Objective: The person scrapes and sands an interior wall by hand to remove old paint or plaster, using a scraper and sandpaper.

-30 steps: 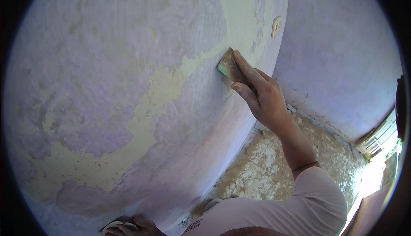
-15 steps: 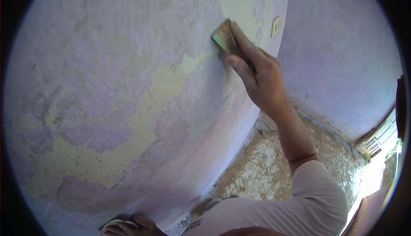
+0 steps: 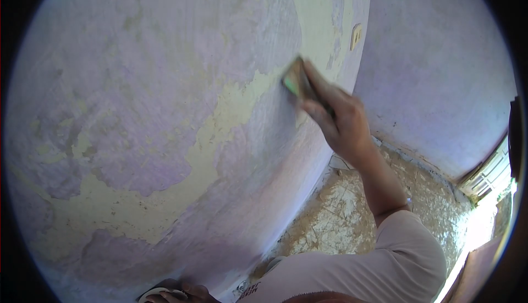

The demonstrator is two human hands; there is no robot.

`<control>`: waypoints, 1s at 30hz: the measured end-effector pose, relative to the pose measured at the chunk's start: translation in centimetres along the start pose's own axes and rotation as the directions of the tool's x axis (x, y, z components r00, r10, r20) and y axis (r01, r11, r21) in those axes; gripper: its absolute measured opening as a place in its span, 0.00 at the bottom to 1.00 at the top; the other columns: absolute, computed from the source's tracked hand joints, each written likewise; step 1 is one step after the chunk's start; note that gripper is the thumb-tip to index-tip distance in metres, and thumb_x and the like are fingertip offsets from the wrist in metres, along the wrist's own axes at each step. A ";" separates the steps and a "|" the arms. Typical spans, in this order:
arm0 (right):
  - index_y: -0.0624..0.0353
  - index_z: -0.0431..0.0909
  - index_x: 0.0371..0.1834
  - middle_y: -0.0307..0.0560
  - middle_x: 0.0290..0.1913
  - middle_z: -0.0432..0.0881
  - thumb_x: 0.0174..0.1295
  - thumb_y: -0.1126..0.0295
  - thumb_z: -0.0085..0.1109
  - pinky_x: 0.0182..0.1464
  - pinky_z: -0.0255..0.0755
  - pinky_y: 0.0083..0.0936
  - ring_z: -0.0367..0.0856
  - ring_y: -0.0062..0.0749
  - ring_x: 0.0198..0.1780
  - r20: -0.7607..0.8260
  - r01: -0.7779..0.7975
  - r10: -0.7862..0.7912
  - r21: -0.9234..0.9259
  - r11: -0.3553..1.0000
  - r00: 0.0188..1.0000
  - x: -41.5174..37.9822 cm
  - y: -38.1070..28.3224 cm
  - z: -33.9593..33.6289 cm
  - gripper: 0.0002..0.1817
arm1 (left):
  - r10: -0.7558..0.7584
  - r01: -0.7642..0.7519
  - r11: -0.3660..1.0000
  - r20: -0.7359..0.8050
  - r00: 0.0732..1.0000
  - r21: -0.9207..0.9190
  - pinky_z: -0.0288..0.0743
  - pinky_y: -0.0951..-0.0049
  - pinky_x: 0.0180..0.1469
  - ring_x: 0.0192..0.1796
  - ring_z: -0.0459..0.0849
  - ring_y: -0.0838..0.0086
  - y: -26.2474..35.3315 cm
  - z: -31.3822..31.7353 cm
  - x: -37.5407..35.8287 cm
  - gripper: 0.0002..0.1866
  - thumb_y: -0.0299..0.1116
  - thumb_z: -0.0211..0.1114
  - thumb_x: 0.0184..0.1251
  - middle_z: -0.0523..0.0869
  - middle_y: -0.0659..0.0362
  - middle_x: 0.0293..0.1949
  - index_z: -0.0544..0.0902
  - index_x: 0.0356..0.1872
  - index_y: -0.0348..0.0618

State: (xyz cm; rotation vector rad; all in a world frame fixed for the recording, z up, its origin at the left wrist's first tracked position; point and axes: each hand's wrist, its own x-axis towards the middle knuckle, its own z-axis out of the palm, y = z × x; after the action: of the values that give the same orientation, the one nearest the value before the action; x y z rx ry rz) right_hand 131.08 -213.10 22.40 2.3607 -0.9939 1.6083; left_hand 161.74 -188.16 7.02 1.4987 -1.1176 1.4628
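Note:
My right hand (image 3: 346,119) is closed round a flat rectangular hand tool (image 3: 297,78), brownish with a green patch on its face, index finger stretched along it and thumb opposite. The tool lies against the wall (image 3: 137,44), beside a pale yellowish bare patch (image 3: 231,108) in the worn lilac paint. Its exact kind is blurred by motion. At the bottom edge, my left hand (image 3: 190,293) has its fingers over a pale, round-edged thing (image 3: 157,292), partly cut off by the frame and close to the wall.
A wall socket (image 3: 356,37) sits near the corner, where a second lilac wall (image 3: 434,72) meets this one. Below lies a floor (image 3: 335,215) with white smears and debris. Bright light enters at the far right, beside a pale panelled door or shutter (image 3: 489,171).
My right hand and the tool have moved down the wall and slightly to the right. The view has shifted a little; my left hand sits slightly lower and further right in it.

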 end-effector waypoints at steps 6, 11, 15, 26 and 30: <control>0.58 0.63 0.68 0.56 0.36 0.83 0.64 0.51 0.53 0.39 0.77 0.32 0.84 0.40 0.36 -0.056 0.002 0.001 0.058 0.998 0.998 2.9 -0.5 -0.1 0.33 | 0.000 0.001 0.995 -0.001 1.000 0.098 0.39 0.42 0.70 0.73 0.51 0.46 0.1 -0.4 -0.1 0.28 0.49 0.51 0.70 0.61 0.47 0.69 0.65 0.66 0.48; 0.59 0.63 0.67 0.57 0.36 0.83 0.63 0.54 0.56 0.38 0.76 0.31 0.84 0.40 0.36 -0.002 -0.018 0.018 0.038 0.999 1.000 -0.4 0.0 0.1 0.33 | 0.017 -0.015 0.986 -0.005 1.000 0.165 0.44 0.43 0.70 0.72 0.53 0.47 -0.2 -0.3 -0.4 0.25 0.48 0.45 0.73 0.62 0.47 0.69 0.65 0.66 0.49; 0.60 0.63 0.67 0.57 0.36 0.83 0.62 0.55 0.58 0.38 0.76 0.31 0.84 0.40 0.36 0.017 -0.081 0.080 0.085 0.993 0.997 0.9 -1.3 -0.3 0.33 | 0.003 -0.004 0.987 0.004 1.000 0.158 0.44 0.41 0.69 0.72 0.54 0.45 -0.3 -0.4 -0.6 0.24 0.46 0.45 0.73 0.62 0.46 0.69 0.65 0.65 0.48; 0.54 0.63 0.68 0.57 0.34 0.82 0.64 0.53 0.53 0.36 0.76 0.32 0.84 0.41 0.33 0.039 -0.068 0.067 0.017 0.998 0.997 0.7 -1.5 -0.4 0.31 | 0.002 -0.003 0.992 0.005 1.000 0.128 0.43 0.39 0.69 0.72 0.53 0.43 -0.8 -0.4 -1.2 0.26 0.47 0.48 0.71 0.62 0.46 0.68 0.66 0.65 0.47; 0.54 0.63 0.68 0.56 0.31 0.82 0.64 0.54 0.53 0.33 0.76 0.33 0.83 0.43 0.31 0.069 -0.059 0.060 -0.016 0.998 0.996 -0.7 -0.2 -0.5 0.31 | 0.006 -0.006 0.993 0.000 1.000 0.121 0.42 0.39 0.69 0.72 0.53 0.43 -0.6 -0.2 -1.1 0.26 0.47 0.48 0.71 0.63 0.45 0.68 0.67 0.65 0.46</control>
State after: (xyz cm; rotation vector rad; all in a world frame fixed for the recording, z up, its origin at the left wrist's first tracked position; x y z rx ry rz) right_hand 130.69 -212.37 22.03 2.4144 -1.0951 1.5436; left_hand 162.31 -187.66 5.98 1.5786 -1.0494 1.5593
